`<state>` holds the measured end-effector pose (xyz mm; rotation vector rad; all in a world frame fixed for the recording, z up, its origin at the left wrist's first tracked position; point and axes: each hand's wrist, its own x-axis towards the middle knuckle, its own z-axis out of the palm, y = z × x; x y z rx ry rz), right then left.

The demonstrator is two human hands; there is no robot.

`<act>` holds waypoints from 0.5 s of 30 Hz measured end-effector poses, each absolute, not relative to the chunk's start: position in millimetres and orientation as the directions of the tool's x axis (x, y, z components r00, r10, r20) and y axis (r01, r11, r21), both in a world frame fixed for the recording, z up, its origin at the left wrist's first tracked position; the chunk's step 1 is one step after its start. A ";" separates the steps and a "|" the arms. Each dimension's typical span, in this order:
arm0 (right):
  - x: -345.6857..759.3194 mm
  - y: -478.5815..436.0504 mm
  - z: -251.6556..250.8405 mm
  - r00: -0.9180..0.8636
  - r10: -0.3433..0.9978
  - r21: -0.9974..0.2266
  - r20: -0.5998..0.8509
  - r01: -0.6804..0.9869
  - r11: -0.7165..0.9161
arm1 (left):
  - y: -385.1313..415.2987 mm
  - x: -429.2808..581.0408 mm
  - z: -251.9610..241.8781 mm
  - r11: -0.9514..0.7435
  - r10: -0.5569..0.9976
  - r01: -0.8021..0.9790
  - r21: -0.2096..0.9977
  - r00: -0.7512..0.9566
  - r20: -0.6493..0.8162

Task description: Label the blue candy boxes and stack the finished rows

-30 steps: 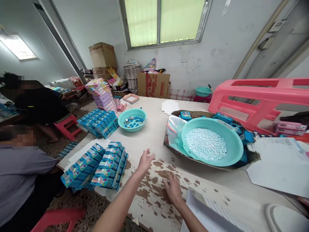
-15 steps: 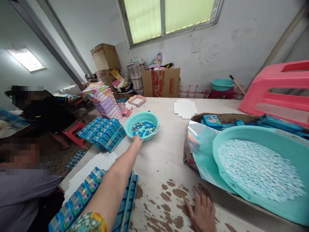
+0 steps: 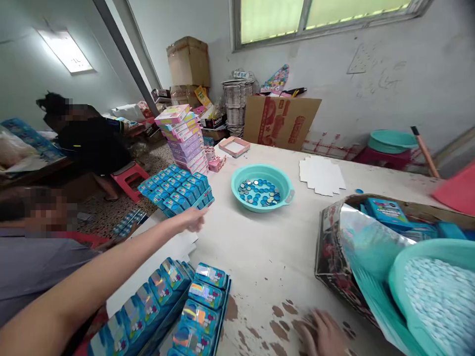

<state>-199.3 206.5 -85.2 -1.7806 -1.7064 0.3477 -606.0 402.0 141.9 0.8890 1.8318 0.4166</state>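
Observation:
My left hand (image 3: 193, 219) is stretched out over the table beside the near corner of a tray of small blue boxes (image 3: 174, 190). Its index finger points out and the other fingers are loosely bent; I see nothing held. Whether it touches the tray is unclear. To its right stands a turquoise bowl (image 3: 261, 203) with blue and silvery round discs (image 3: 260, 193). My right hand (image 3: 325, 335), blurred, rests with fingers spread on the stained tabletop at the lower edge. Below my left arm lie rows of shiny blue boxes (image 3: 200, 314).
A carton (image 3: 334, 262) at the right holds blue packs and a large turquoise basin (image 3: 401, 269) of pale blue pieces. A white card sheet (image 3: 322, 175), a pink frame (image 3: 234, 147) and stacked boxes (image 3: 187, 143) stand farther back. Two people sit at the left.
My left hand has left the bowl's rim and moved left to the tray of blue boxes. The bowl stands farther from that tray. My view has turned left.

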 end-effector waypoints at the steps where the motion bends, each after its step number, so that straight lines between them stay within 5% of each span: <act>1: -223.3 233.0 -75.7 0.068 0.971 -0.668 0.228 0.736 0.106 | 390.6 -631.0 140.6 0.719 0.695 0.307 0.624 -0.324 -0.642; 6: -384.9 423.3 -20.9 -0.248 0.947 -0.915 0.205 0.296 0.276 | 379.2 -700.3 113.8 0.558 0.703 -0.129 0.820 -0.452 -0.550; 11: -507.0 561.6 -13.0 -0.395 0.918 -0.991 -0.014 0.126 0.038 | 409.5 -708.8 87.9 0.476 0.757 -0.292 0.830 -0.345 -0.555; 15: -542.4 586.9 -28.3 -0.546 0.837 -0.996 -0.027 -0.054 -0.067 | 416.3 -707.3 78.8 0.462 0.738 -0.345 0.817 -0.362 -0.570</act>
